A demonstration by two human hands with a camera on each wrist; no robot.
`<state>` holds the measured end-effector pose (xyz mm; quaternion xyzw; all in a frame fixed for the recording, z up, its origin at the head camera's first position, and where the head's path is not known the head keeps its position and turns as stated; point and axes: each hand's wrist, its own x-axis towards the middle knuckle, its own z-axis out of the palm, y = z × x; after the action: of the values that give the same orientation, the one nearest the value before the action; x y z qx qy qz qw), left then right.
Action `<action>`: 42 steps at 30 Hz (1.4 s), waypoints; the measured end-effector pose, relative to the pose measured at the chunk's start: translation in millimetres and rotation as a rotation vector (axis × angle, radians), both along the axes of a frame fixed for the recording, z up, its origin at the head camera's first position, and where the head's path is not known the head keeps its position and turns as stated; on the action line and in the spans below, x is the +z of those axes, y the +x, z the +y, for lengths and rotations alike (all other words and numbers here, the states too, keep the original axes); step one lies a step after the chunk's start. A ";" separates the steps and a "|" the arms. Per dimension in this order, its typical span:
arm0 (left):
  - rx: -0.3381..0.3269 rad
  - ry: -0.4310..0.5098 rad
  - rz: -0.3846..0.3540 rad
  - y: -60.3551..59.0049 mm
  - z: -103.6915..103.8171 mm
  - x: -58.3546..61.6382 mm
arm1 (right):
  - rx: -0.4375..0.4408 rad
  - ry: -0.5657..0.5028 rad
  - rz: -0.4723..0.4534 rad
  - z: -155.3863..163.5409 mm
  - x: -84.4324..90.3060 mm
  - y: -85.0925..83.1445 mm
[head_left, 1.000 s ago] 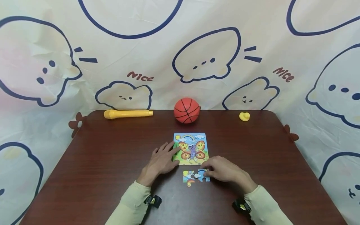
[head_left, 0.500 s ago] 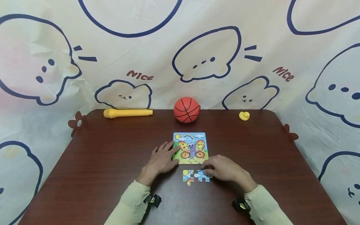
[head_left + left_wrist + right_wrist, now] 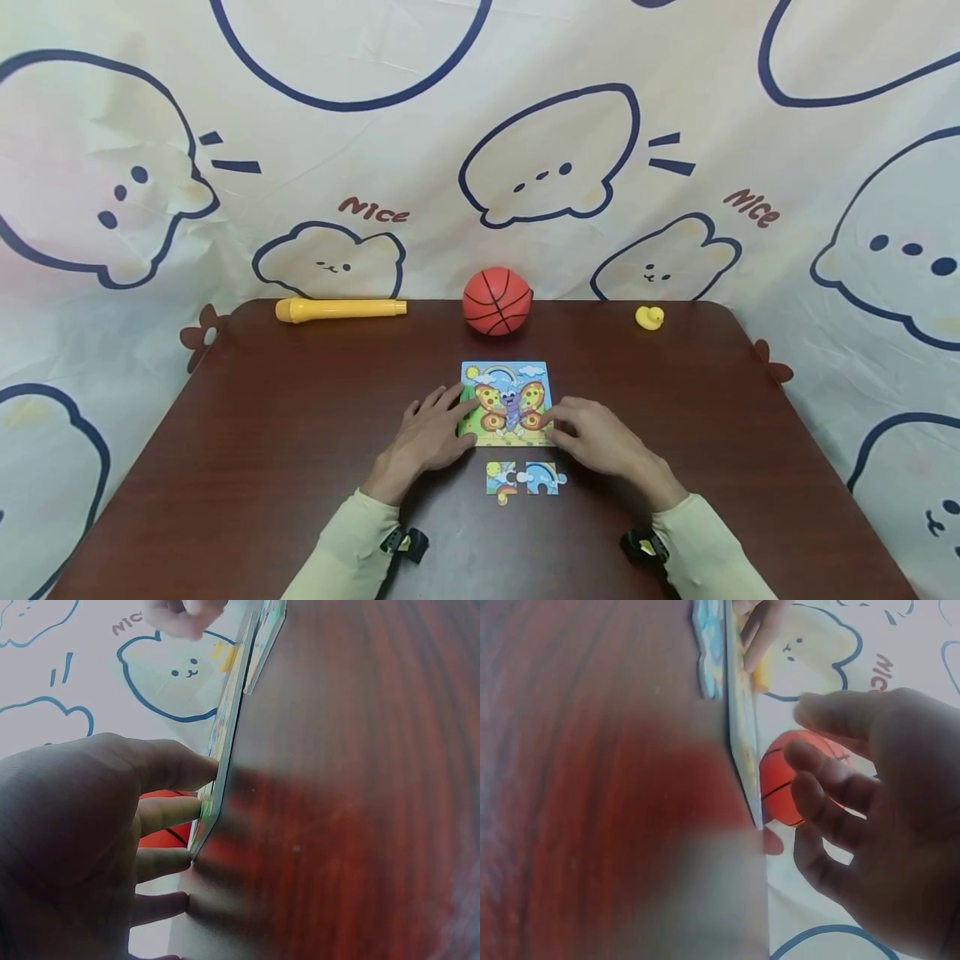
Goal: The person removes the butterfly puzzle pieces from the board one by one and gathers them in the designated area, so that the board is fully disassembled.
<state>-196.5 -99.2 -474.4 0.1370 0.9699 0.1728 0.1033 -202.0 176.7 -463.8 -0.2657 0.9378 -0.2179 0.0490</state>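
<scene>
centrally in the head view, the butterfly puzzle board (image 3: 507, 402) lies flat on the dark red table (image 3: 285, 467). the left hand (image 3: 430, 435) rests at the board's left edge, fingers straight and spread, tips touching the edge; the left wrist view shows the same fingertips against the board (image 3: 225, 742). the right hand (image 3: 596, 435) sits at the board's lower right corner, fingers loosely bent, gripping nothing. just below the board, two loose puzzle pieces (image 3: 525, 479) lie side by side, apart from both hands. along the top of the table stand a yellow torch (image 3: 341, 310) at left, a small basketball (image 3: 497, 301) in the middle, and a rubber duck (image 3: 649, 317) at right.
</scene>
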 end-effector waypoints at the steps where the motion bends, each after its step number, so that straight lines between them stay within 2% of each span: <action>1: 0.001 0.000 0.000 -0.1 -0.3 -0.1 | -0.019 -0.006 0.013 -0.6 -1.6 -1.5; 7: 0.004 -0.008 -0.002 -1.6 -1.3 0.1 | -0.112 -0.003 0.008 -6.0 -10.1 -12.8; 11: 0.002 -0.005 -0.005 -1.7 -1.1 0.3 | -0.135 0.015 -0.002 -11.0 -10.9 -19.6; 15: 0.003 -0.003 -0.007 -1.0 -0.7 0.0 | -0.134 0.055 -0.016 -16.3 -10.8 -26.0; 25: 0.004 0.002 -0.004 -1.2 -0.2 -0.5 | -0.153 0.060 -0.047 -24.3 -10.6 -41.3; 42: 0.001 -0.006 -0.006 -0.8 1.2 -0.2 | -0.158 0.202 -0.010 -37.4 -14.4 -61.8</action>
<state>-197.3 -98.0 -474.7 0.1356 0.9702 0.1703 0.1066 -263.9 139.2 -478.1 -0.1836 0.9728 -0.1269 0.0627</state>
